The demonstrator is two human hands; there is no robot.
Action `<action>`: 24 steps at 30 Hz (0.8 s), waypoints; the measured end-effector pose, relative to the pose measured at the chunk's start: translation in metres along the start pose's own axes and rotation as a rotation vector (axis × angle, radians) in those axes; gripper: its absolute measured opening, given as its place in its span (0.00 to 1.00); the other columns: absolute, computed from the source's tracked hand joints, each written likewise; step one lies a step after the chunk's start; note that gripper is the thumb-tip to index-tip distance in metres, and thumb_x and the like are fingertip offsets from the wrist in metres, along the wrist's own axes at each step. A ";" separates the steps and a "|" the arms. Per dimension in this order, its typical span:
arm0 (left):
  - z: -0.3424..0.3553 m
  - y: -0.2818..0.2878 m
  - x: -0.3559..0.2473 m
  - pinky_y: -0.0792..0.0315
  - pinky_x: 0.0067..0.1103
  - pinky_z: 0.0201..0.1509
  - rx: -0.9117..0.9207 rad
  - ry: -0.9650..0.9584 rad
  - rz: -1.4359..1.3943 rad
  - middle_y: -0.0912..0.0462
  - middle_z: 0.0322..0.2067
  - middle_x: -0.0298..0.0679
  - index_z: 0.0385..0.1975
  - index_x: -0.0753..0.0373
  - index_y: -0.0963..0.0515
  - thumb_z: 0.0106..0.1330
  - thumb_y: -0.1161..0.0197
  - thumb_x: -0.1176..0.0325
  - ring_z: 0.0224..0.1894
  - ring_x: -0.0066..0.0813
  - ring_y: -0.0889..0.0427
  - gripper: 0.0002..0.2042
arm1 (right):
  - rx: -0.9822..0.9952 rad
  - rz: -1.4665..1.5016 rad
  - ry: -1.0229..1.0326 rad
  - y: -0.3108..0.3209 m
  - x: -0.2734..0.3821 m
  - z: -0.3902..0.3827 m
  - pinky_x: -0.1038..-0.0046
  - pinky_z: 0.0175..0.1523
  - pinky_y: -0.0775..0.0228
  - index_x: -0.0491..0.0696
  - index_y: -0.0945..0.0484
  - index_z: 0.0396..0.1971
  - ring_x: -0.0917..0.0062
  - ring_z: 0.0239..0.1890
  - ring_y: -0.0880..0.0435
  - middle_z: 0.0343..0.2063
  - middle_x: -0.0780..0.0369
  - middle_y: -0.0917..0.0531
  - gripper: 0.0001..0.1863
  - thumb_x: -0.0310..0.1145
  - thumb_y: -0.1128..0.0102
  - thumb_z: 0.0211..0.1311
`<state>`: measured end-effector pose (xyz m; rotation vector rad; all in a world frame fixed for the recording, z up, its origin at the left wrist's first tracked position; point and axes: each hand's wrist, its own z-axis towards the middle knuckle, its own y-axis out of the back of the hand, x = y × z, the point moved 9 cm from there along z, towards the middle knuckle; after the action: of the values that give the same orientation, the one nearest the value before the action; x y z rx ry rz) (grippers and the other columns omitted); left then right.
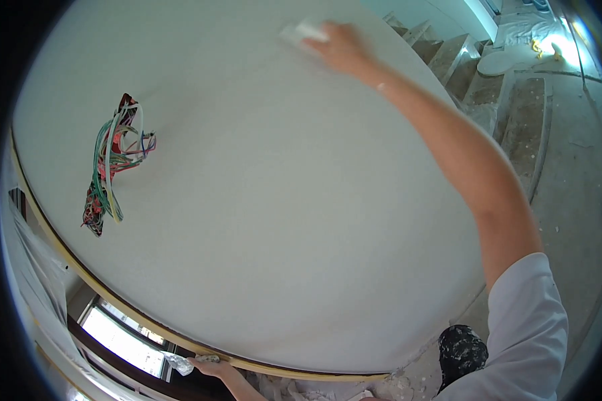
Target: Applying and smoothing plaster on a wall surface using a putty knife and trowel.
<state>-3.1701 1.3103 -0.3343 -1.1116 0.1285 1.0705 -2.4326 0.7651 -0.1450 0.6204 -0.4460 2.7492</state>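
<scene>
A large off-white wall surface (301, 200) fills most of the view. High up on it is my right hand (341, 48), blurred by motion, its fingers closed around a white pad-like piece (306, 31). That piece is too smeared to tell its exact kind, but it appears to be against the wall. Down at the lower left, my left hand (209, 366) is beside the wall's wooden edge strip (261, 367). Its fingers are closed on a crumpled whitish sheet (178, 363), which looks like plastic or cloth.
Bundled coloured wires (114, 164) stick out of openings in the wall at left. Dusty stair steps (456, 57) and a floor (568, 200) with scattered bits lie at right. Plastic sheeting (37, 267) hangs at far left, near a bright window (124, 341).
</scene>
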 end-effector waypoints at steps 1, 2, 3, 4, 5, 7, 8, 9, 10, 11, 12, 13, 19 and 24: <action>0.001 -0.001 0.000 0.34 0.34 0.59 0.057 0.047 -0.011 0.27 0.54 0.44 0.58 0.67 0.34 0.70 0.51 0.44 0.55 0.39 0.28 0.31 | 0.101 0.026 0.045 -0.017 0.030 -0.014 0.57 0.35 0.28 0.42 0.25 0.33 0.55 0.31 0.18 0.26 0.52 0.18 0.21 0.48 0.37 0.59; 0.001 0.000 0.000 0.33 0.35 0.58 0.111 0.094 -0.025 0.28 0.53 0.45 0.57 0.67 0.35 0.70 0.52 0.43 0.55 0.39 0.28 0.31 | 0.201 0.051 0.094 -0.024 0.064 -0.045 0.56 0.36 0.28 0.43 0.25 0.33 0.55 0.32 0.18 0.27 0.52 0.18 0.19 0.46 0.36 0.58; 0.006 0.008 -0.006 0.34 0.35 0.58 0.081 0.089 -0.039 0.28 0.53 0.45 0.59 0.67 0.35 0.70 0.51 0.43 0.55 0.39 0.28 0.32 | 0.299 0.063 0.189 -0.020 0.088 -0.080 0.55 0.36 0.28 0.44 0.25 0.33 0.54 0.32 0.18 0.27 0.52 0.18 0.17 0.43 0.35 0.57; 0.005 0.009 -0.009 0.34 0.35 0.58 0.074 0.095 -0.045 0.28 0.53 0.45 0.59 0.67 0.35 0.70 0.51 0.43 0.55 0.39 0.28 0.32 | 0.400 0.066 0.282 -0.015 0.095 -0.108 0.55 0.37 0.27 0.44 0.25 0.33 0.54 0.33 0.18 0.27 0.52 0.18 0.15 0.41 0.35 0.56; 0.001 0.008 -0.014 0.32 0.34 0.56 0.066 0.052 -0.030 0.26 0.51 0.43 0.56 0.67 0.32 0.69 0.50 0.43 0.53 0.37 0.27 0.30 | 0.332 0.076 0.285 -0.007 0.072 -0.118 0.55 0.37 0.27 0.44 0.26 0.32 0.54 0.33 0.17 0.27 0.51 0.17 0.14 0.39 0.35 0.57; 0.003 0.008 -0.009 0.31 0.32 0.53 0.071 0.020 -0.013 0.25 0.48 0.41 0.53 0.66 0.29 0.69 0.49 0.43 0.50 0.35 0.25 0.29 | 0.263 0.029 0.140 0.011 0.002 -0.105 0.56 0.38 0.26 0.44 0.25 0.33 0.55 0.36 0.17 0.29 0.51 0.17 0.14 0.40 0.36 0.59; -0.009 0.000 0.000 0.30 0.31 0.53 0.028 0.076 -0.028 0.24 0.47 0.41 0.53 0.67 0.29 0.69 0.48 0.43 0.49 0.35 0.25 0.29 | 0.260 -0.043 -0.011 0.016 -0.040 -0.070 0.57 0.38 0.26 0.44 0.24 0.35 0.56 0.37 0.16 0.30 0.52 0.16 0.15 0.42 0.38 0.60; -0.001 0.005 -0.004 0.30 0.31 0.53 0.062 0.036 -0.009 0.24 0.47 0.41 0.52 0.67 0.29 0.69 0.48 0.43 0.49 0.35 0.25 0.29 | 0.207 -0.132 -0.063 0.021 -0.051 -0.032 0.57 0.39 0.25 0.44 0.23 0.35 0.56 0.37 0.16 0.31 0.51 0.16 0.17 0.45 0.39 0.60; 0.009 0.011 -0.009 0.30 0.31 0.53 0.098 -0.001 0.013 0.24 0.47 0.41 0.52 0.67 0.29 0.69 0.49 0.43 0.49 0.35 0.25 0.29 | 0.154 -0.223 -0.117 0.029 -0.058 0.006 0.58 0.39 0.25 0.44 0.23 0.36 0.56 0.37 0.16 0.31 0.51 0.16 0.19 0.47 0.40 0.61; 0.009 0.010 0.000 0.30 0.31 0.53 0.095 0.017 0.000 0.24 0.47 0.41 0.52 0.67 0.29 0.69 0.49 0.43 0.49 0.35 0.25 0.29 | 0.122 -0.212 -0.133 0.030 -0.061 0.046 0.57 0.39 0.25 0.44 0.22 0.35 0.55 0.37 0.16 0.31 0.51 0.16 0.20 0.49 0.41 0.61; 0.009 0.008 0.003 0.30 0.31 0.53 0.119 0.024 -0.008 0.24 0.47 0.41 0.53 0.67 0.29 0.69 0.49 0.43 0.50 0.35 0.25 0.29 | 0.094 -0.194 -0.152 0.025 -0.057 0.074 0.57 0.39 0.26 0.44 0.22 0.34 0.55 0.36 0.17 0.31 0.51 0.16 0.22 0.51 0.42 0.61; 0.010 0.006 0.005 0.30 0.31 0.53 0.144 0.028 -0.013 0.24 0.47 0.41 0.53 0.68 0.29 0.69 0.49 0.43 0.50 0.36 0.25 0.30 | 0.065 -0.169 -0.133 0.018 -0.042 0.088 0.57 0.39 0.26 0.44 0.22 0.34 0.54 0.36 0.17 0.30 0.51 0.16 0.22 0.51 0.41 0.60; 0.021 0.024 0.000 0.31 0.32 0.55 0.068 0.042 -0.014 0.24 0.49 0.42 0.55 0.67 0.30 0.70 0.50 0.44 0.51 0.37 0.25 0.29 | 0.341 -0.142 0.226 -0.018 0.038 -0.032 0.56 0.39 0.26 0.44 0.22 0.36 0.54 0.34 0.17 0.31 0.50 0.16 0.20 0.48 0.39 0.59; 0.022 0.011 0.025 0.31 0.34 0.56 0.117 0.163 -0.053 0.24 0.49 0.42 0.55 0.66 0.31 0.68 0.49 0.43 0.52 0.38 0.25 0.30 | 0.056 -0.199 -0.055 0.048 -0.125 -0.008 0.56 0.34 0.27 0.43 0.23 0.33 0.53 0.30 0.17 0.27 0.48 0.17 0.21 0.49 0.39 0.59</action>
<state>-3.1734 1.3434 -0.3451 -1.0899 0.2862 0.9127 -2.3434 0.6981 -0.2199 0.7145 -0.3023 2.5683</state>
